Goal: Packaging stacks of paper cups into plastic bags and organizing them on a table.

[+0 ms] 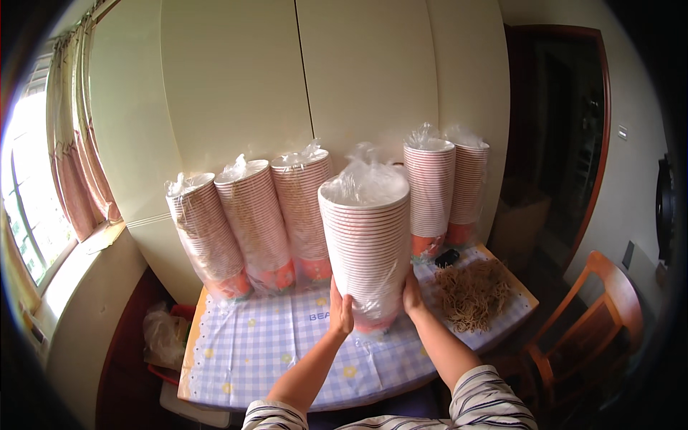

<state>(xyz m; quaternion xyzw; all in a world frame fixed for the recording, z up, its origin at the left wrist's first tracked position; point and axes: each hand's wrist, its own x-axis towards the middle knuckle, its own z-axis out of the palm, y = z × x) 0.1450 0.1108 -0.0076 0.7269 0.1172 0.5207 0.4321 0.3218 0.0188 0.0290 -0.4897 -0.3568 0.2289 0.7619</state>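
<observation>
- Head view: a tall bagged paper-cup stack [364,244], white-rimmed with reddish lower sides, is upright at mid-table, its mouth covered by crumpled clear plastic.
- The left hand [342,309] grips the stack's lower left side.
- The right hand [412,292] grips its lower right side, opposite; whether the base touches the table cannot be told.
- Three similar left-hand stacks [251,218] line the far side of the table; two right-hand stacks [430,190] are behind and right of the held one.
- A tangled heap of tan bands [473,295] lies near the right hand, a small black object [447,258] just behind.
- A blue-and-white checked tablecloth [279,358] covers the table.
- A wooden chair [598,315] is at right.
</observation>
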